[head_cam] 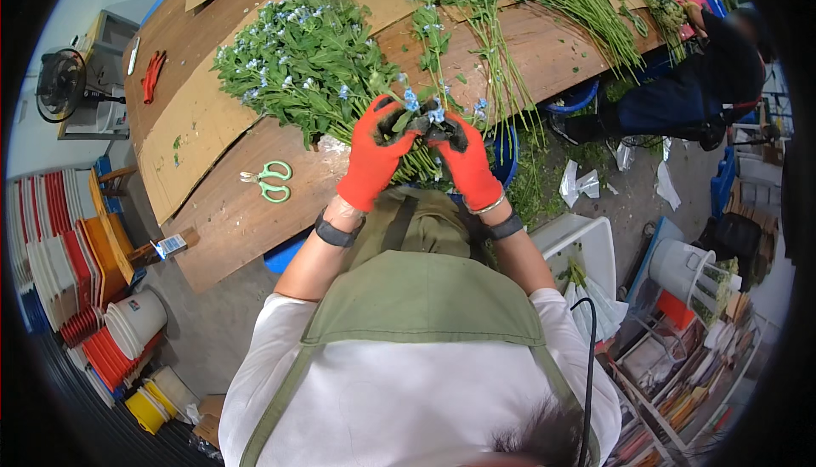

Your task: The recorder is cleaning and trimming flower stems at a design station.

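Note:
My left hand (pixel 376 158), in a red work glove with a blackened palm, pinches a blue-flowered stem (pixel 411 100) close to its blossoms. From the other side my right hand (pixel 470 164), gloved alike, meets it with its fingertips on the same sprig; the exact grip is partly hidden by the fingers. Just beyond my left hand lies a large heap of leafy blue-flowered stems (pixel 299 59), its cut ends pointing towards me under my hands. Green-handled floral shears (pixel 275 181) rest on the wooden table (pixel 255 237) to the left.
Cardboard sheets (pixel 191 129) cover parts of the table. Loose stems (pixel 497 53) and a thicker bundle (pixel 580 8) lie to the right, some overhanging the edge. A blue tub (pixel 508 158) stands below. A red glove (pixel 153 77) lies far left. Another person (pixel 682 97) works at right.

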A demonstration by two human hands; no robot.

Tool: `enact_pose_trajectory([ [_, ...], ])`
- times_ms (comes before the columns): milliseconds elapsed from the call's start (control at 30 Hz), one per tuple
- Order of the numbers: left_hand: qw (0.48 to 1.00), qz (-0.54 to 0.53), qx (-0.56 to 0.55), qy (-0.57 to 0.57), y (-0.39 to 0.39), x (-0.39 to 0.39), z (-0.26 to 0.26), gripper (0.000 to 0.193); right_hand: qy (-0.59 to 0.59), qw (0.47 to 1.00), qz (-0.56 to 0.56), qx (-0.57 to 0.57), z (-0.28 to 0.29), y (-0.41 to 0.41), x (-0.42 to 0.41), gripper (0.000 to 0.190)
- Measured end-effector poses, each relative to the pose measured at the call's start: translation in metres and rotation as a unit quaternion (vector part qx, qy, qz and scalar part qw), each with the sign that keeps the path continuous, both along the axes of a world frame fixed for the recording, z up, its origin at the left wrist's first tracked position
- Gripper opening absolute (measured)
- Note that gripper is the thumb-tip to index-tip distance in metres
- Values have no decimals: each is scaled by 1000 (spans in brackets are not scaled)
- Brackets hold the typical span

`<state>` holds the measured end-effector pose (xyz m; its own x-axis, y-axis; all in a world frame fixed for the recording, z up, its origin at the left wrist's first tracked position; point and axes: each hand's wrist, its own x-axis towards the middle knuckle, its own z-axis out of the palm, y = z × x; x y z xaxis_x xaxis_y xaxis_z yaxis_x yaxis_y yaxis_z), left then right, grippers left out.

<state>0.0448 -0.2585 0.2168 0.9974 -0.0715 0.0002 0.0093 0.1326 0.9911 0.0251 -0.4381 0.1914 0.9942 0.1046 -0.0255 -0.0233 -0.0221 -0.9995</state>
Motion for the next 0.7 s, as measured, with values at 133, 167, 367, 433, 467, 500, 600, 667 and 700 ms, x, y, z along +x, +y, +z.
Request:
enact_pose_trajectory([
  [133, 995, 49, 70, -61, -4, -3, -3, 35, -36, 999, -5, 23, -8, -4, -4, 48],
  [167, 998, 68, -9, 1, -5, -4, -3, 34, 32, 997, -33, 63, -16, -10, -4, 47],
  [367, 992, 116, -47, 22, 17, 9, 11, 25, 90, 884, 120, -442, -37, -67, -3, 52],
  [433, 996, 75, -36, 15, 18, 13, 14, 21, -60, 908, -18, -415, -25, -66, -2, 52],
  [467, 998, 67, 8, -13, 14, 12, 17, 20, -6, 990, -52, -130, -21, -57, 6, 51],
  [500, 996, 58, 53, -42, 8, 12, 21, 20, -6, 990, -54, -130, -4, -44, 13, 51],
  [600, 997, 78, -1, -25, -6, 7, 18, 21, 66, 994, 62, 68, 29, -8, 21, 50],
  [667, 995, 46, 51, -78, 2, 15, 17, 21, -142, 965, 27, -218, 12, 8, 16, 49],
  [700, 994, 47, 51, -78, 7, 16, 17, 21, -142, 965, 28, -218, 8, 7, 13, 49],
])
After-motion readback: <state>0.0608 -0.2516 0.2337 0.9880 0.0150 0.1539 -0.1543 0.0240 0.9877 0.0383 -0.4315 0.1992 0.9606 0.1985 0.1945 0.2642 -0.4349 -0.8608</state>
